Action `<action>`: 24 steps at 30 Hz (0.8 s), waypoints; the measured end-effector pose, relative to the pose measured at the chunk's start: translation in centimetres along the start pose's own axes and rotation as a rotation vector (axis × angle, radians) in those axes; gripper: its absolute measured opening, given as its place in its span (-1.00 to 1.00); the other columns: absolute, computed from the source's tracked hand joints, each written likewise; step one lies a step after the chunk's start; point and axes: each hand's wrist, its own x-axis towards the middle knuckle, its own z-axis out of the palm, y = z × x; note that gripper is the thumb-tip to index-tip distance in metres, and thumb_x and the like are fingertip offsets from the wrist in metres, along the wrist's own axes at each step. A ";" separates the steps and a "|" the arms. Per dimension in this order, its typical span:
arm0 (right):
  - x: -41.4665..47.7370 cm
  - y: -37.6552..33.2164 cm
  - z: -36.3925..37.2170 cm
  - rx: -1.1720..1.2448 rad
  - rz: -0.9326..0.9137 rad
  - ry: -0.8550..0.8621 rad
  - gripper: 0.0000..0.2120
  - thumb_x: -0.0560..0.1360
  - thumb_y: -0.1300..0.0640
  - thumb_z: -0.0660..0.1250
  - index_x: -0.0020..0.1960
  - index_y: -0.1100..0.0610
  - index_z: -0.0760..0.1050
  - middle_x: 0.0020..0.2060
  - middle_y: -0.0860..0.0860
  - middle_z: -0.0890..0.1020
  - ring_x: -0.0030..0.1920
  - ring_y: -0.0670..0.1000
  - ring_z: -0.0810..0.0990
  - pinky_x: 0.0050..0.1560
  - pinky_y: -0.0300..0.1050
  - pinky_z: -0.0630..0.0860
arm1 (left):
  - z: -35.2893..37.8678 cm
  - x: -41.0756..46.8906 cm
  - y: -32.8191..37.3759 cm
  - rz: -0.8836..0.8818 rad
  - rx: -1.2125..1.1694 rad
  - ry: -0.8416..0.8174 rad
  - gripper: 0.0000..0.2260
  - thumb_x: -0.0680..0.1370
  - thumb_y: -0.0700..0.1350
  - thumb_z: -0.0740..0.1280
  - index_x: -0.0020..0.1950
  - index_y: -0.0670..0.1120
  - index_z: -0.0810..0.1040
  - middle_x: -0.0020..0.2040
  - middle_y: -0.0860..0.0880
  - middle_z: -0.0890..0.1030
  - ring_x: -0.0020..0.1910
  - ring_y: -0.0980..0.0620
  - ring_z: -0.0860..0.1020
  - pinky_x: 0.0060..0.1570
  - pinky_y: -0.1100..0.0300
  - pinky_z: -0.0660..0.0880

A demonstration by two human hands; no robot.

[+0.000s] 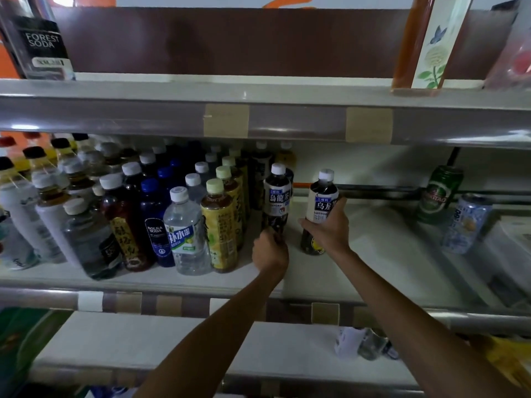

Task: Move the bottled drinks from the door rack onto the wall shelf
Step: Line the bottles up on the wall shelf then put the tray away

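Placing step, two bottles at once. Left hand point(270, 251) has its fingers curled round the lower body of a dark plastic tea bottle with white cap and blue-and-white label point(277, 193). It stands upright, just beside the packed rows of bottled drinks point(184, 214) on the white wall shelf point(379, 242). Right hand point(327, 226) grasps a second matching dark tea bottle point(323, 196) at its label; I cannot tell whether its base touches the shelf. Next, likely: seat both, then let go without nudging neighbours. Door rack out of sight.

Two bare arms
The left hand point(270, 254) and right hand point(327, 228) are bare, both forearms uncovered down to the picture's lower edge.
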 end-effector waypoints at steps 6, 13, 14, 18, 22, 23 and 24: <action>-0.4 1.6 0.0 -0.042 0.025 -0.086 -0.33 0.30 0.18 0.59 0.21 0.14 0.22 0.23 0.09 0.54 0.22 0.12 0.54 0.18 0.01 0.52 | 0.5 2.2 0.6 -0.021 0.031 -0.116 -0.77 0.66 -0.07 0.12 0.25 -0.14 0.40 0.19 -0.15 0.52 0.19 -0.14 0.51 0.17 0.01 0.41; -0.2 1.8 -0.1 -0.048 0.025 -0.103 -0.33 0.30 0.16 0.59 0.20 0.12 0.21 0.22 0.08 0.54 0.21 0.10 0.53 0.15 -0.05 0.50 | 1.7 7.4 0.3 -0.048 0.089 -0.043 -0.62 0.65 -0.01 0.14 0.41 -0.15 0.38 0.34 -0.18 0.45 0.33 -0.16 0.41 0.33 0.03 0.33; -0.2 1.8 -0.1 -0.048 0.026 -0.106 -0.33 0.31 0.16 0.59 0.20 0.12 0.21 0.22 0.07 0.54 0.21 0.09 0.53 0.14 -0.06 0.49 | 1.3 7.5 0.5 -0.074 0.055 -0.008 -0.62 0.64 0.01 0.14 0.41 -0.13 0.39 0.33 -0.18 0.46 0.32 -0.18 0.42 0.32 -0.03 0.36; 0.0 1.8 0.1 -0.044 0.032 -0.109 -0.31 0.31 0.17 0.59 0.23 0.12 0.20 0.24 0.07 0.53 0.23 0.09 0.52 0.20 -0.01 0.49 | 1.5 8.9 0.4 -0.026 0.076 -0.029 -0.63 0.64 -0.06 0.17 0.42 -0.14 0.37 0.41 -0.18 0.39 0.42 -0.19 0.32 0.41 -0.04 0.25; 0.0 1.7 0.2 -0.059 0.046 -0.107 -0.32 0.30 0.14 0.59 0.19 0.05 0.18 0.21 0.05 0.54 0.21 0.08 0.54 0.19 0.01 0.52 | 2.0 9.4 0.4 0.007 0.117 -0.033 -0.61 0.63 -0.06 0.19 0.45 -0.13 0.33 0.44 -0.17 0.36 0.45 -0.20 0.27 0.44 -0.05 0.20; 0.0 1.7 0.2 -0.062 0.052 -0.108 -0.32 0.30 0.14 0.59 0.18 0.04 0.18 0.20 0.04 0.55 0.20 0.08 0.55 0.19 0.03 0.52 | 2.2 9.5 0.4 0.013 0.128 -0.039 -0.60 0.63 -0.07 0.20 0.45 -0.13 0.33 0.44 -0.18 0.36 0.45 -0.20 0.27 0.44 -0.05 0.20; -0.1 1.6 0.1 -0.064 0.057 -0.112 -0.32 0.30 0.14 0.59 0.18 0.04 0.18 0.20 0.04 0.55 0.20 0.08 0.55 0.19 0.05 0.52 | 2.1 9.2 0.4 0.014 0.138 -0.047 -0.60 0.63 -0.07 0.21 0.45 -0.13 0.34 0.44 -0.18 0.36 0.45 -0.20 0.27 0.43 -0.04 0.21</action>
